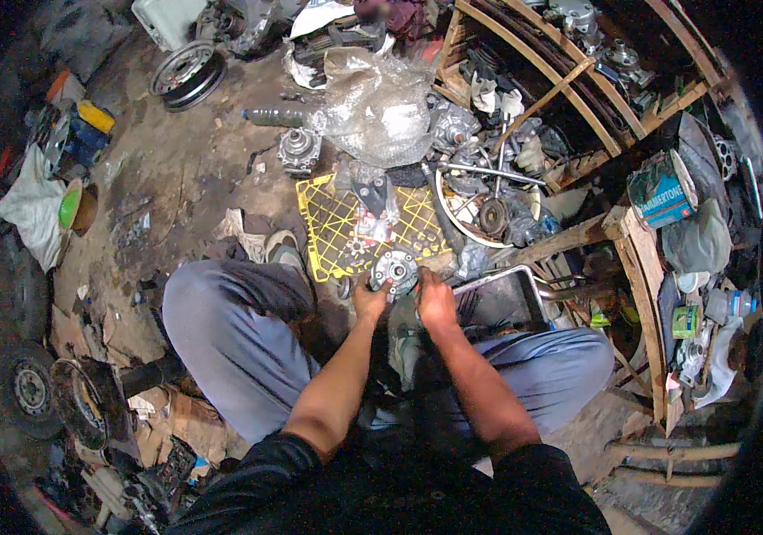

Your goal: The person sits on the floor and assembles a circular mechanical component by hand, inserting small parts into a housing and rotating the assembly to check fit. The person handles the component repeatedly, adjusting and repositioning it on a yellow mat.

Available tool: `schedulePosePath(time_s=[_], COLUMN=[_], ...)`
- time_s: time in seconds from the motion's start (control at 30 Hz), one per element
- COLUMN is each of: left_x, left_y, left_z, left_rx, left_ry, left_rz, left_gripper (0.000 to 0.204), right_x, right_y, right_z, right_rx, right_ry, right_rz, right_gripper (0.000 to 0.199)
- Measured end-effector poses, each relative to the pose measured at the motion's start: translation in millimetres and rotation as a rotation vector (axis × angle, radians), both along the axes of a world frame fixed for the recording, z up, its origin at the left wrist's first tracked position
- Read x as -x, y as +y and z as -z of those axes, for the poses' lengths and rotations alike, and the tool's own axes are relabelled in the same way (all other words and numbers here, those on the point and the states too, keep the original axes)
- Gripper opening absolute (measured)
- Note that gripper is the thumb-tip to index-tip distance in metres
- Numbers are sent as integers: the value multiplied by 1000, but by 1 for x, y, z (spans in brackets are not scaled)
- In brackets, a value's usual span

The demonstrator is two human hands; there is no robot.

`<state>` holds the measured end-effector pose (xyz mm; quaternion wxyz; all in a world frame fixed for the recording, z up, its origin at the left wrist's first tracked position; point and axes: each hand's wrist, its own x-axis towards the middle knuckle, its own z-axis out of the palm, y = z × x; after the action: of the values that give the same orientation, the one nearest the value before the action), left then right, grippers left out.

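Black shirt [381,490]: bottom centre, closest.
Metal part [396,267]: round, bolt holes, just below frame centre, between both hands.
Left hand [370,301]: grip grasping part's lower left, thumb on its face.
Right hand [437,301]: fingers curled by part's right edge; can't tell what its grip has.
Yellow crate [311,234]: beyond part.
Dark tray [497,300]: right of right hand.

Open floor [176,169] lies left of the yellow crate [328,223], past a shoe [288,250] — a parts-filled basin [443,205] blocks its right, bubble wrap [377,111] its far side, a metal disc [396,270] its near edge.
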<state>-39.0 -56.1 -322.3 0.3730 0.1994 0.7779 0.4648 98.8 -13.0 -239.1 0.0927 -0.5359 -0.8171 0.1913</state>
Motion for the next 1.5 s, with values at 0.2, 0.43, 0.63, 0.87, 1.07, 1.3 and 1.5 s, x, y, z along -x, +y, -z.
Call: schedulePosePath(time_s=[0.2,0.43,0.63,0.87,1.07,1.3,1.5], left_x=[2,4,-3,-1,0,6,16], left_y=[0,-1,-3,5,9,11,3], left_z=[6,8,6,4,-7,5,12], left_rx=[33,105,-141,-123,-131,-154,-184], left_ry=[97,60,355,302,220,199,136], left_rz=[-21,43,243,340,333,345,263], left_gripper=[49,60,85,86,91,90,91], right_x=[7,13,14,14,-25,-51,-11], right_y=[1,6,16,29,46,66,61], right_z=[-12,-24,-17,33,80,119,53], right_rx=[-4,41,126,212,348,342,772], right_ry=[-125,-291,-402,-475,-163,166,512], right_rz=[134,13,81,24,21,130,268], right_gripper=[19,19,18,23,32,19,18])
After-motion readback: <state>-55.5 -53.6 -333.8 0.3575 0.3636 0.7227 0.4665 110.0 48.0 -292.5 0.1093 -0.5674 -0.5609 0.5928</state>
